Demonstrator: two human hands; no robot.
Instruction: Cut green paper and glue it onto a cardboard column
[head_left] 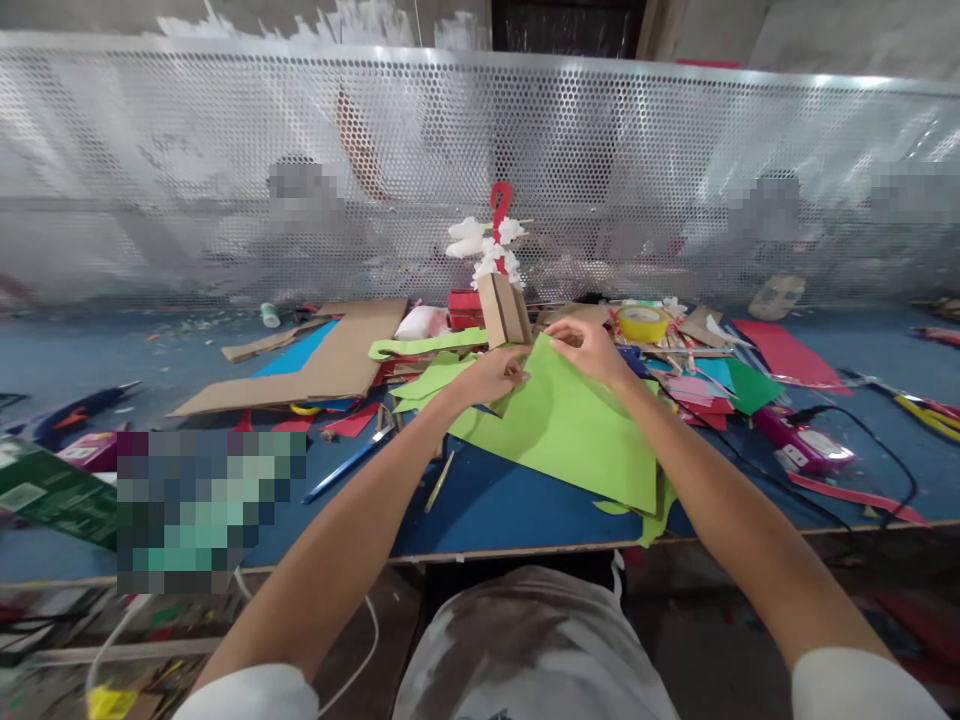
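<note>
A large bright green sheet (577,430), which looks like craft foam or felt, lies spread in front of me with its far corner raised. My right hand (585,345) pinches that far corner between thumb and fingers. Beside the sheet's left edge, my left hand (491,375) is closed, and whatever its fingertips hold is hidden. Just beyond both hands stands a cardboard block (504,310), slightly tilted. A red hook-shaped piece (500,205) and white flower-like bits (487,250) rise above it. Narrower green strips (435,345) lie left of my left hand.
Cut cardboard (337,350) and a blue pen-like tool (349,465) lie to the left. Yellow tape (643,322), coloured scraps, a purple power block (806,442) with a black cable and yellow-handled pliers (926,410) are right. A perforated metal screen (450,150) stands behind.
</note>
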